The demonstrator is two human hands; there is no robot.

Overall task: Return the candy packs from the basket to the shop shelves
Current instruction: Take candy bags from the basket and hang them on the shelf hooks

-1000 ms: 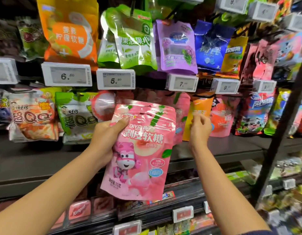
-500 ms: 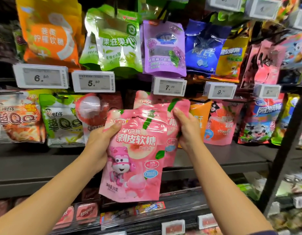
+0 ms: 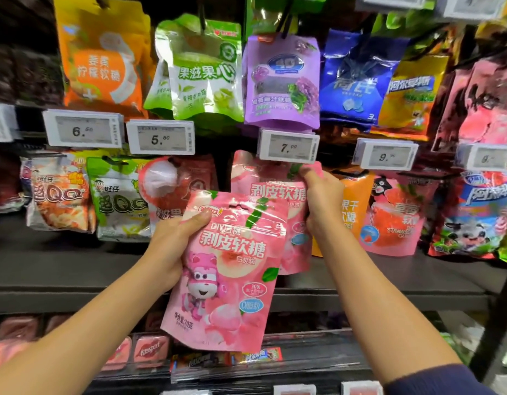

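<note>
A: Start at the left hand (image 3: 172, 246). What is it doing?

B: Its thumb lies across the upper left corner of a pink peach candy pack (image 3: 226, 269), with the fingers behind, so it grips that pack in front of the shelf edge (image 3: 75, 280). The pack hangs below the hand, tilted a little.

A: And the right hand (image 3: 322, 201)?

B: At about two o'clock from the first. Its fingers pinch the top of a second pink pack (image 3: 272, 192), just under the price tag reading 7 (image 3: 287, 146). That second pack sits partly behind the one in the left hand.

A: Where might it go wrong?

B: I can't see the hanging peg, so the hole could miss it and the pack may drop to the shelf. The left grip is on one corner only, so I'd judge the glossy film could slip. The orange pack (image 3: 353, 206) at three o'clock hangs close and might be knocked.
</note>
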